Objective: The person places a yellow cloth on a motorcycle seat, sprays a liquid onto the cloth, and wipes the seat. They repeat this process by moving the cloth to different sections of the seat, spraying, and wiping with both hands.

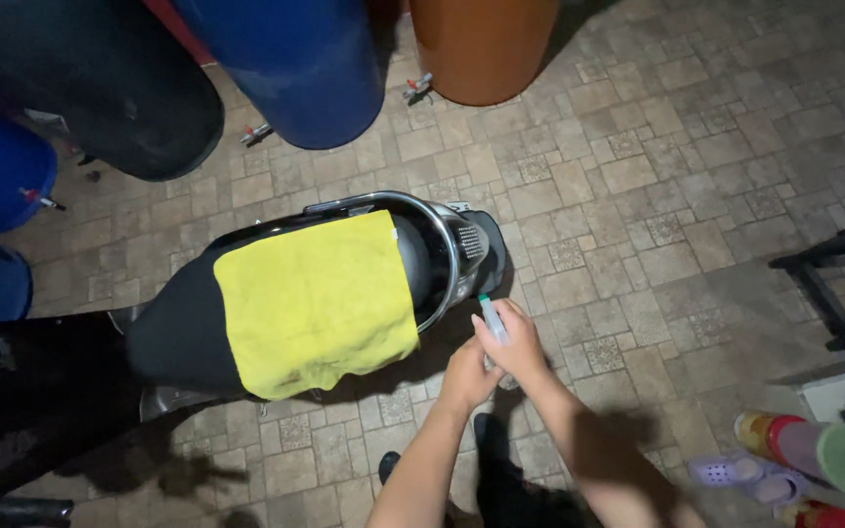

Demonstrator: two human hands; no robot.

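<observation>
My right hand [513, 342] grips a small clear bottle with a green tip [490, 315], pointing it up toward the rear of a black scooter [442, 244]. My left hand [466, 374] is cupped just below and against the right hand, near the bottle's base; whether it grips the bottle is hidden. A yellow cloth [315, 303] lies spread over the scooter's black seat [173, 332], left of both hands. A chrome grab rail [432, 220] curves around the scooter's tail.
Large blue [290, 68], black [100, 88] and orange [481, 44] barrels with taps stand at the top on the tiled floor [657, 176]. A dark stand [833, 284] is at the right. Lilac slippers [735, 474] and coloured containers [823, 450] lie bottom right.
</observation>
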